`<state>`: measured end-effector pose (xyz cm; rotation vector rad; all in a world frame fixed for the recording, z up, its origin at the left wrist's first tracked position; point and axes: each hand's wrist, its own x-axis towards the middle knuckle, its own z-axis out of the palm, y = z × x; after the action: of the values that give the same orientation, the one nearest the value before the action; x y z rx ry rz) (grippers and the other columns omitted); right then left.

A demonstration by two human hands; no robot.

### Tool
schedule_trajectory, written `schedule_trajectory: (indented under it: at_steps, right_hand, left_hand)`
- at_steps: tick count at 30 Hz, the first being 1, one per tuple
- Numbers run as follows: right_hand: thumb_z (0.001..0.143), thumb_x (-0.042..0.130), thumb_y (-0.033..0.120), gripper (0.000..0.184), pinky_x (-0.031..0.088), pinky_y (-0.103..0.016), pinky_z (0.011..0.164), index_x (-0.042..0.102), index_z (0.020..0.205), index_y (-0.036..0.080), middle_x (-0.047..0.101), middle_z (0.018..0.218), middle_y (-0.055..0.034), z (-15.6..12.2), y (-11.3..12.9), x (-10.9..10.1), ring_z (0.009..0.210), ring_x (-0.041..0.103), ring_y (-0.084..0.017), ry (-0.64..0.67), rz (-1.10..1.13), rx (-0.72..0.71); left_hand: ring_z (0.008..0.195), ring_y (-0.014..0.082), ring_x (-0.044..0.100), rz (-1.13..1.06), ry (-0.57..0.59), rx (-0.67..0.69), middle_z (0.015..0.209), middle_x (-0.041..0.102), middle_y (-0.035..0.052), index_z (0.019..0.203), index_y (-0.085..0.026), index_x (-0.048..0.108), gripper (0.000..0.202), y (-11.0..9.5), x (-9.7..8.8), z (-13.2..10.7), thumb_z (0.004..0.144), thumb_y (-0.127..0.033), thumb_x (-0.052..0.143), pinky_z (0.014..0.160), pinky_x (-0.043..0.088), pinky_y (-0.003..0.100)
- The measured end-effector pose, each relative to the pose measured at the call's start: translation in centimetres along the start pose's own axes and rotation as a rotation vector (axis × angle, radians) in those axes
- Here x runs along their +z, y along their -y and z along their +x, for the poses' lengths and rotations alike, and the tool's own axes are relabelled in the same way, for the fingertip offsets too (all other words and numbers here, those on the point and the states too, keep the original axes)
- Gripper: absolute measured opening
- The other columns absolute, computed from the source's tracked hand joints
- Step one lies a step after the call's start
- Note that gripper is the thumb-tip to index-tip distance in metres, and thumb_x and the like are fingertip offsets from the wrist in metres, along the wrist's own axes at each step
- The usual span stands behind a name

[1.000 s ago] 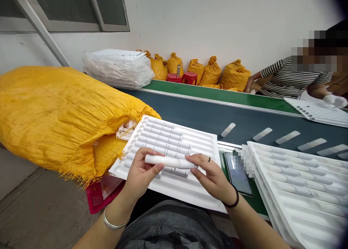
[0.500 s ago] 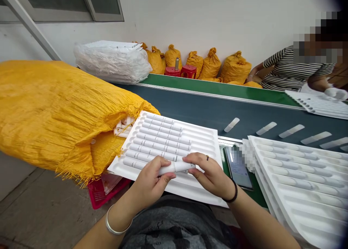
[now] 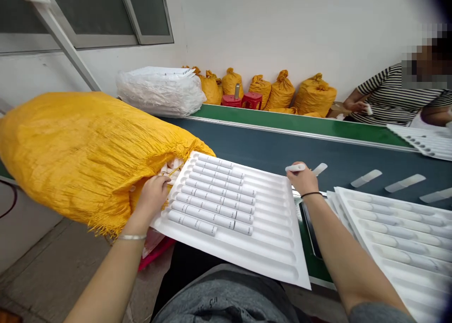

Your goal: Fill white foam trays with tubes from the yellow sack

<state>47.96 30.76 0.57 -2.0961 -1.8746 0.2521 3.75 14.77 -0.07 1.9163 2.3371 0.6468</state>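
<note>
My right hand (image 3: 304,179) is closed around a white tube (image 3: 295,167), holding it above the dark belt just past the tray's far right corner. Beside it on the belt lies a similar tube (image 3: 320,169). My left hand (image 3: 153,193) is at the mouth of the yellow woven sack (image 3: 88,149), close to loose white tubes (image 3: 172,166). Its fingertips are partly hidden, so its grip is unclear. Between my hands a white grooved tray (image 3: 271,252) sits tilted over my lap. Rows of printed white tubes (image 3: 212,196) fill the left part of its grooves.
Tubes lie spaced along the dark belt (image 3: 247,139). Stacked trays (image 3: 388,285) with tubes stand at right, a phone (image 3: 310,233) beside them. Plastic-wrapped trays (image 3: 158,94) sit at back left. Across the belt, a person in a striped top (image 3: 384,92) holds a white piece.
Both hands were together over the tray, holding a white tube. My right hand has moved right to the belt with a tube; my left has gone to the sack. The view has shifted slightly.
</note>
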Motion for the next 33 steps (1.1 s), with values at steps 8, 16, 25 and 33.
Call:
schedule_trajectory:
  at_steps: [8, 16, 25, 33]
  right_hand:
    - [0.078, 0.062, 0.023, 0.029, 0.047, -0.03, 0.072, 0.066, 0.1, 0.005, 0.068, 0.096, -0.0188, 2.1, -1.4, -1.1, 0.088, 0.065, -0.026, 0.164, -0.058, 0.102]
    - [0.088, 0.055, 0.03, 0.017, 0.049, -0.025, 0.071, 0.07, 0.087, 0.022, 0.069, 0.088, -0.0039, -11.9, 4.7, -2.9, 0.08, 0.065, -0.017, 0.452, 0.121, -0.507]
    - [0.075, 0.06, 0.01, 0.017, 0.051, -0.033, 0.071, 0.06, 0.091, 0.017, 0.062, 0.091, -0.0082, -17.0, 5.2, -0.5, 0.081, 0.061, -0.022, 0.266, 0.116, -0.754]
    - [0.088, 0.049, 0.019, 0.021, 0.051, -0.027, 0.067, 0.054, 0.108, 0.021, 0.059, 0.087, -0.0037, -17.9, 5.7, -3.4, 0.075, 0.057, -0.015, 0.375, 0.731, -0.662]
  left_hand:
    - [0.097, 0.0327, 0.055, 0.099, -0.026, -0.036, 0.097, 0.059, 0.016, 0.096, -0.01, 0.069, 0.027, 4.3, 1.3, 1.9, 0.079, -0.022, 0.051, 0.089, 0.042, 0.049]
    - [0.11, 0.0251, 0.054, -0.273, -0.31, 0.193, 0.112, 0.061, 0.0095, 0.107, -0.019, 0.06, 0.024, -4.4, -0.7, -3.6, 0.088, -0.031, 0.052, 0.1, 0.04, 0.041]
    - [0.111, 0.0195, 0.057, -0.762, -0.049, 0.3, 0.113, 0.065, 0.0047, 0.109, -0.025, 0.06, 0.024, -11.7, -0.1, -7.6, 0.086, -0.02, 0.061, 0.099, 0.042, 0.036]
    - [0.091, 0.0174, 0.067, -1.532, 0.104, -0.124, 0.1, 0.066, -0.0007, 0.132, -0.035, 0.032, 0.072, -14.6, 0.9, -8.6, 0.074, -0.038, 0.075, 0.085, 0.054, 0.038]
